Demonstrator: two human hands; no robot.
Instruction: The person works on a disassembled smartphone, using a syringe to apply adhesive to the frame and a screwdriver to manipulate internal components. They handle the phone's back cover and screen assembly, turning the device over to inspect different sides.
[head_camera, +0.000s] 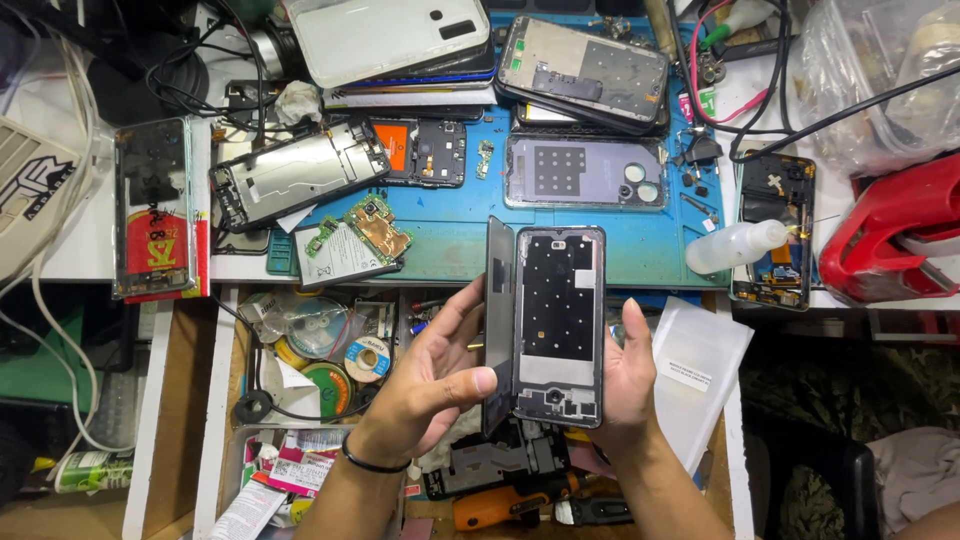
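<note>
Both hands hold a dismantled phone over an open drawer. My right hand (628, 385) cradles the black phone frame (558, 325) from below, its inner side facing up with a perforated dark sheet. My left hand (432, 378) grips the thin dark display panel (497, 300), which stands on edge along the frame's left side, lifted away like a book cover. A black band circles my left wrist.
A blue repair mat (450, 235) carries several phone frames, back covers and circuit boards. A small white squeeze bottle (735, 246) lies at its right. The open drawer (225, 380) holds tape rolls, tools and an orange tool. A red object (900, 235) sits far right; cables run across the top.
</note>
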